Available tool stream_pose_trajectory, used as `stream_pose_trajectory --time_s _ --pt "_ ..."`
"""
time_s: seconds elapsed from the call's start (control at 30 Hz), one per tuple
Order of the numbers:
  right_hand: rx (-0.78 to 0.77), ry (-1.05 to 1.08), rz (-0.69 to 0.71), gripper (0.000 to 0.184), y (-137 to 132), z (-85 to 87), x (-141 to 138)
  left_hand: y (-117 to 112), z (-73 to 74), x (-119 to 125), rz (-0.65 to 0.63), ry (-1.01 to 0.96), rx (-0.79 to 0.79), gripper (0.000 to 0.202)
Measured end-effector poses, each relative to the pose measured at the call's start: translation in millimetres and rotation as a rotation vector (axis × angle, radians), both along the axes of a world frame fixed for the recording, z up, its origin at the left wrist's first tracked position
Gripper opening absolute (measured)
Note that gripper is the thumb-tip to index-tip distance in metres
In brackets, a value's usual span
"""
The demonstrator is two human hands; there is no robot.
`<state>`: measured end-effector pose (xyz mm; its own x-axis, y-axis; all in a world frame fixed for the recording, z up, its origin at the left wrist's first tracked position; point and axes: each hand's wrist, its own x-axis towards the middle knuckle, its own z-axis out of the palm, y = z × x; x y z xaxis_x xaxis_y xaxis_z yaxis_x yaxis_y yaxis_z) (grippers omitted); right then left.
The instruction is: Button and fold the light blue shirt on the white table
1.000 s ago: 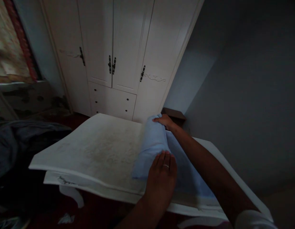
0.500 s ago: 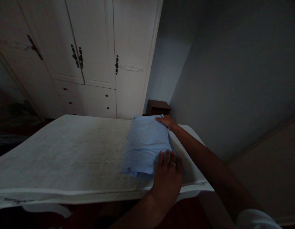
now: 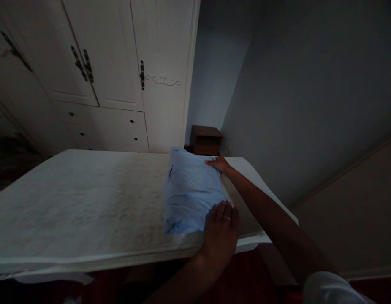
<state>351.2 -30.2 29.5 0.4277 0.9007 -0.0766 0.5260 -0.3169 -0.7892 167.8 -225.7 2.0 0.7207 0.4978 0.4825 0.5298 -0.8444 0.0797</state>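
Observation:
A light blue folded cloth (image 3: 192, 190), thick and soft like a bundle, lies crosswise on a bare white mattress (image 3: 88, 202). My right hand (image 3: 219, 164) grips its far right corner, thumb on top and the other fingers mostly hidden. At the near right corner, my left hand (image 3: 221, 223), with a ring on one finger, has its bent fingers closed over the cloth's edge; its thumb is out of sight. Creases run across the cloth's upper face, and its left side is loose and uneven.
A white wardrobe (image 3: 116, 50) with dark handles and drawers stands beyond the mattress. A small brown nightstand (image 3: 206, 137) is in the far corner, beside the grey wall (image 3: 309, 84). Red floor (image 3: 246, 274) shows below the mattress's near edge.
The cloth's right edge has shifted left, baring mattress on that side, and its left side looks puffier. Both hands stay at its right corners. The view has turned slightly right.

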Motion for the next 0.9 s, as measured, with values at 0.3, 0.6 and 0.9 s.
stream_pose_trajectory --time_s 0.3,0.6,0.9 --pt "-0.021 0.186 0.069 0.038 -15.7 -2.5 4.2 -7.4 3.2 -36.4 -0.126 -0.037 0.164 0.031" --pt "0.115 0.215 0.034 0.045 -17.3 10.1 15.5 7.7 18.3 -34.6 -0.134 -0.2 0.012 0.029" --pt "0.142 -0.051 -0.009 0.047 -31.6 -7.1 13.4 -0.6 5.2 -39.9 -0.236 -0.265 0.103 0.02"
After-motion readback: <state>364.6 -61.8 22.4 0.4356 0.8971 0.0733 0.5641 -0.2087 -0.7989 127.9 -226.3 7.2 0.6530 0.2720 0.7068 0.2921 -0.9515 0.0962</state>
